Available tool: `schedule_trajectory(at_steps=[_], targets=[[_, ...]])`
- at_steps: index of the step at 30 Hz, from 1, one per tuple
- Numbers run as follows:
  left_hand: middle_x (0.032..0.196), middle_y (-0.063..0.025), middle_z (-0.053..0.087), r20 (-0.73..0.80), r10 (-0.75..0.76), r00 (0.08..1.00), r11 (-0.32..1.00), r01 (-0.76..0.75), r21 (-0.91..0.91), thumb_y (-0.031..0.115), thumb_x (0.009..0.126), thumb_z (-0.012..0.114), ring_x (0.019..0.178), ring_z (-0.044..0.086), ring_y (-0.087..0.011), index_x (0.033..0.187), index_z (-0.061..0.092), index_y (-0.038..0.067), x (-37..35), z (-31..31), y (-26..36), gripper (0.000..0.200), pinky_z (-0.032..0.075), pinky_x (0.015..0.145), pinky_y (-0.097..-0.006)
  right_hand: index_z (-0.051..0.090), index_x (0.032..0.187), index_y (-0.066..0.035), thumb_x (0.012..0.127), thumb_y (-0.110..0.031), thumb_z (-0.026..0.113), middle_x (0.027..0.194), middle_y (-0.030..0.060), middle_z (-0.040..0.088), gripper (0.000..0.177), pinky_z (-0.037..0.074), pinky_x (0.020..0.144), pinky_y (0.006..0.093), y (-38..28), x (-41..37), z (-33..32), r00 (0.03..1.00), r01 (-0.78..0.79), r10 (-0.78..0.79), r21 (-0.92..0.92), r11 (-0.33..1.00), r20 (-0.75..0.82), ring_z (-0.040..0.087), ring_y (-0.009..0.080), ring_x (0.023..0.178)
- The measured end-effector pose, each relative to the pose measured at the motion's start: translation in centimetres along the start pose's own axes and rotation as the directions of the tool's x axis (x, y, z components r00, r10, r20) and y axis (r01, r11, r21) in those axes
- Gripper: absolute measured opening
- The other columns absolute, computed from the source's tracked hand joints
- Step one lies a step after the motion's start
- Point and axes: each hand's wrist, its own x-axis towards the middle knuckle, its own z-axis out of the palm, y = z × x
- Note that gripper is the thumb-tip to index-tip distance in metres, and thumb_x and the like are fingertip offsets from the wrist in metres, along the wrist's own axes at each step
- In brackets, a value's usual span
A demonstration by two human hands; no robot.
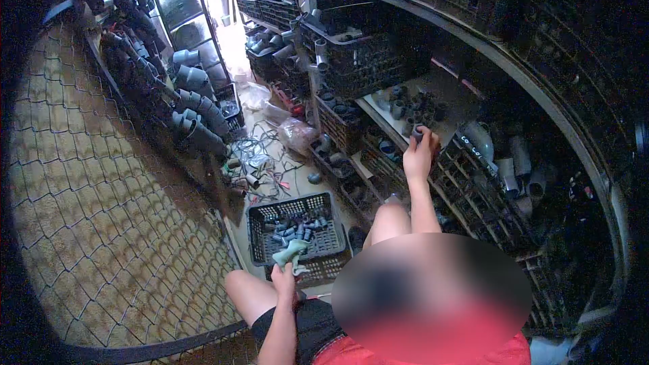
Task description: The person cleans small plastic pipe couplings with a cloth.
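My left hand (282,276) is closed on a pale green cloth (291,253), held over the near edge of a black plastic basket (330,211). Several grey pipe fittings (297,232) lie in that basket. Out to the right, my right hand (422,149) is raised at the edge of a shelf (385,117), its fingers pinched round a small dark fitting (417,136). More small dark fittings (400,109) stand on the shelf just beyond that hand.
A chain-link fence (101,196) runs along the left. Large grey pipes (199,132) are stacked behind it. Cables and plastic bags (296,136) lie on the floor ahead. Crates (338,122) of fittings fill the racks at right.
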Motion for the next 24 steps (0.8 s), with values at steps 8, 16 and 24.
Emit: schedule_trajectory(at_steps=[8,16,24], targets=[[0.094,-0.0070,0.065,0.006,0.049,0.999,0.999,-0.049,-0.018,0.008,0.086,0.059,0.080,0.060,-0.0142,0.107,0.060,-0.002,0.3,0.0,-1.1,0.023,0.050,0.067,-0.0289,0.041,0.120,-0.008,0.082,-0.005,0.064,0.116,0.0192,0.045,0.045,0.034,0.095,0.0449,-1.9,0.7,-0.3,0.973,-0.213,0.206,0.062,0.975,0.108,0.042,0.0378,0.114],[0.100,-0.0100,0.066,-0.002,-0.093,0.996,0.996,0.093,-0.004,0.008,0.085,0.062,0.092,0.060,-0.0180,0.110,0.061,-0.003,-0.2,0.0,0.8,0.028,0.046,0.084,-0.0312,0.019,0.143,-0.013,0.070,-0.024,0.081,0.141,0.0263,0.027,0.096,0.024,0.109,0.0473,-2.7,1.8,0.8,0.989,-0.146,0.145,0.033,0.989,0.013,0.023,0.0395,0.134],[0.098,-0.0112,0.067,0.012,0.011,1.000,0.997,-0.012,0.082,0.010,0.084,0.063,0.089,0.061,-0.0186,0.110,0.061,-0.003,-0.1,0.5,1.0,0.029,0.047,0.082,-0.0317,0.025,0.144,-0.018,0.071,-0.029,0.081,0.149,0.0271,0.018,0.092,0.026,0.110,0.0485,-1.0,4.1,3.6,0.992,-0.128,0.128,-0.002,0.992,-0.011,0.022,0.0407,0.138]])
